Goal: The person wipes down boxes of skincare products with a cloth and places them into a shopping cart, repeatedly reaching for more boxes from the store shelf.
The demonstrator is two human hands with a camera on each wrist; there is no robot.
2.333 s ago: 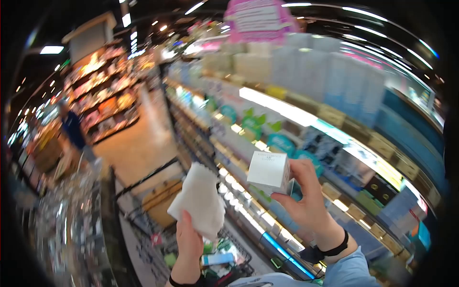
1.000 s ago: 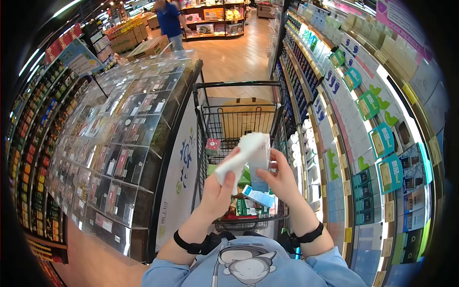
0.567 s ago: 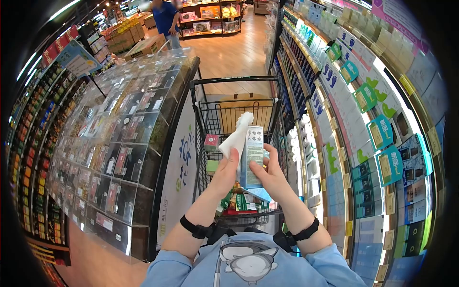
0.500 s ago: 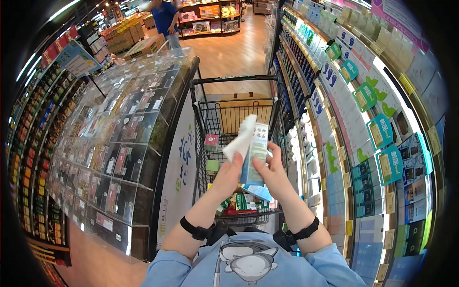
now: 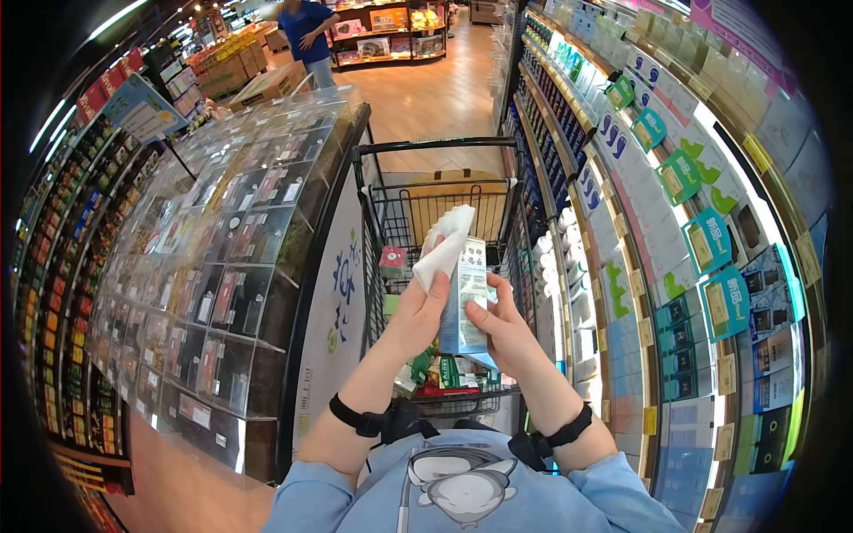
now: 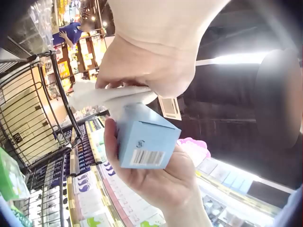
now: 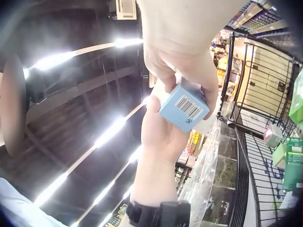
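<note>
In the head view, my left hand (image 5: 416, 313) holds a folded white cloth or tissue (image 5: 447, 242) against the side of a tall, pale blue and white carton (image 5: 472, 306). My right hand (image 5: 511, 330) grips the carton from the right, thumb on its printed face. The left wrist view shows the carton's blue end with a barcode (image 6: 147, 157), the cloth (image 6: 113, 94) bunched under my left fingers. From the right wrist, the same blue end (image 7: 184, 111) sits between both hands. The carton stands nearly upright above the shopping cart (image 5: 435, 188).
Green and red packages (image 5: 444, 373) and a small pink box (image 5: 393, 258) lie in the cart. Clear bulk bins (image 5: 240, 258) stand on the left; a shelf of boxed goods (image 5: 675, 346) runs along the right. A person in blue (image 5: 306, 35) stands far ahead.
The view has turned from the right-hand shelf to the cart. My right hand has brought the carton down and left to meet the cloth, and the carton's printed side now faces me.
</note>
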